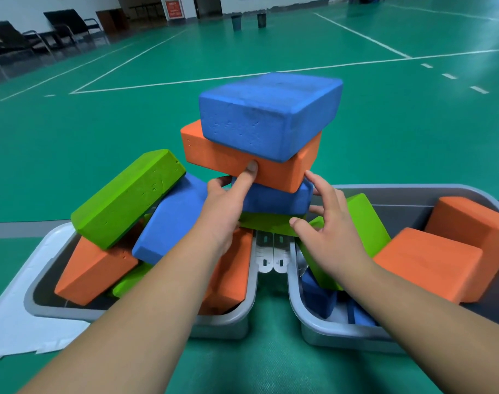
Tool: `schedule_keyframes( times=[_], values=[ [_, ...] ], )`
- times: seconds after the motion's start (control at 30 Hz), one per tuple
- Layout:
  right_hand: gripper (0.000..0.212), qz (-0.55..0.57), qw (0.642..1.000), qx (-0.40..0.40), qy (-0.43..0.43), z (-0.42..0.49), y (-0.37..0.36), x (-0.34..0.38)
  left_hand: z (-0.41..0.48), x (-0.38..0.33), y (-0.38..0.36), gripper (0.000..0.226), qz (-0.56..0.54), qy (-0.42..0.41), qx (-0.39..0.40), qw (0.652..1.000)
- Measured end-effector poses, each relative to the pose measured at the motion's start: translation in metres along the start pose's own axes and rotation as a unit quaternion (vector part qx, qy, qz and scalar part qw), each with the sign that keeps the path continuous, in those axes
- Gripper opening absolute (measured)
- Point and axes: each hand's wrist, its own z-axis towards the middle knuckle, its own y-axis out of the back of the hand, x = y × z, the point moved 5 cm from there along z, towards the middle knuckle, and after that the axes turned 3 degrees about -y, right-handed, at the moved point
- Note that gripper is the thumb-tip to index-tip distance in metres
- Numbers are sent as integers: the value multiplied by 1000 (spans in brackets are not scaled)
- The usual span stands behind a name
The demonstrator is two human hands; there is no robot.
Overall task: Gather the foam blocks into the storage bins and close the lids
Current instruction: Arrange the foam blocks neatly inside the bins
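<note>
Two grey storage bins stand side by side on the green floor, the left bin (145, 312) and the right bin (396, 191), both with foam blocks inside. Between them I carry a stack: a blue block (268, 115) on an orange block (242, 157), a second blue block (273, 199) and a green block (266, 223) beneath. My left hand (225, 206) grips the stack's left side, thumb pressed on the orange block. My right hand (327, 220) holds the right side, fingers spread and curled round the lower blocks.
In the left bin lie a green block (126, 199), a blue block (168, 220) and orange blocks (97, 268). The right bin holds orange blocks (430, 263), a green block (367, 220) and a blue one (319, 294). A white lid (18, 308) lies at the left bin's side.
</note>
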Motion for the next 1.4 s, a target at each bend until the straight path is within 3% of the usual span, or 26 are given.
schedule_keyframes(
  times=[0.33,0.53,0.63,0.73,0.83,0.9,1.07,1.17,1.3,1.4],
  values=[
    [66,-5,1000,-15,9,1,18,3,-3,1,6,107,67,-18,13,997],
    [62,-19,1000,0,17,0,26,2,-17,-2,3,87,95,-22,19,995],
    [64,-27,999,13,24,-1,30,4,-20,-2,3,89,109,-6,18,994],
    [65,-35,999,26,28,-1,31,3,-22,1,5,75,130,8,25,991],
    [66,-51,997,41,29,-1,35,-2,-23,7,6,88,173,48,47,983],
    [65,-81,995,48,26,-1,42,-9,-25,14,5,86,238,83,72,965],
    [59,-205,975,83,-3,3,70,-37,-44,24,-23,55,372,152,161,901],
    [51,-258,959,113,-24,3,89,-52,-66,23,-58,54,414,212,248,850],
    [38,-331,930,141,-80,-1,118,-70,-75,32,-121,53,489,76,341,799],
    [31,-368,908,152,-131,-6,143,-81,-71,39,-156,33,557,-20,313,769]
  ],
)
